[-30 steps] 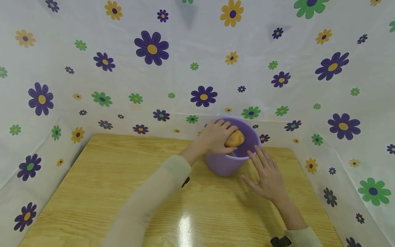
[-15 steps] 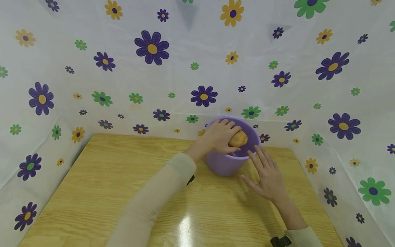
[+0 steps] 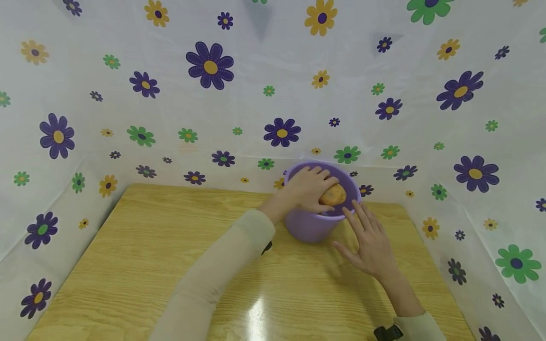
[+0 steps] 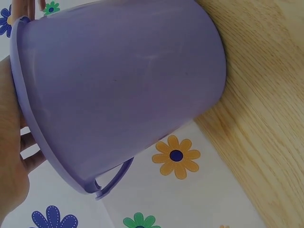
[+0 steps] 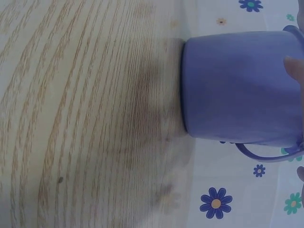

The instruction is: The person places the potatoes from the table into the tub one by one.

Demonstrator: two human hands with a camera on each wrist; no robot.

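Note:
A purple plastic bucket (image 3: 309, 229) stands upright at the back of the table. Over its mouth, my left hand (image 3: 309, 188) holds a yellow-brown potato (image 3: 334, 194), thumb toward me and fingers on the far side. My right hand (image 3: 371, 241) has its fingers spread, with the fingertips at the right side of the rim. The left wrist view shows the bucket wall (image 4: 123, 85) with part of my left hand (image 4: 9, 142) at the rim; the potato is hidden there. In the right wrist view, the bucket (image 5: 237, 88) appears beside my right thumb (image 5: 295, 69).
Beneath the bucket is a light wood-grain table (image 3: 170, 246). A white flower-printed cloth (image 3: 239, 109) hangs behind it and along both sides. The bucket's purple handle (image 4: 116, 180) hangs down from its rim.
My left hand has moved a little to the right with the potato, across the bucket's mouth. The right hand and the bucket have stayed in place.

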